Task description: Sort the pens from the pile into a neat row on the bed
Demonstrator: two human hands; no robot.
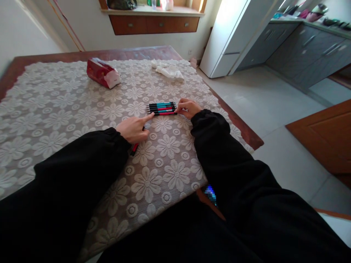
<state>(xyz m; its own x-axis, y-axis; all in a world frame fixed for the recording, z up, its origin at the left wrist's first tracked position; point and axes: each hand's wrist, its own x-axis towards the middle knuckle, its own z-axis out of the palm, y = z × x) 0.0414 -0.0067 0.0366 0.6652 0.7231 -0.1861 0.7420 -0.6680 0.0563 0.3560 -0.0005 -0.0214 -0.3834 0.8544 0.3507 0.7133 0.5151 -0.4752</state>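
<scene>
Several pens with teal, red and black barrels lie side by side in a row on the lace tablecloth. Nearest to me in that row is a red and black pen. My left hand stretches its index finger to the left end of this pen. Its other fingers are curled round another red and black pen, partly hidden under the palm. My right hand is closed, thumb and index finger pinching at the right end of the nearest pen in the row.
A red tissue pack rests at the back left of the table, and a crumpled white piece of tissue or plastic at the back right. The wooden table edge shows on the right. Beyond stand a white fridge and grey cabinets.
</scene>
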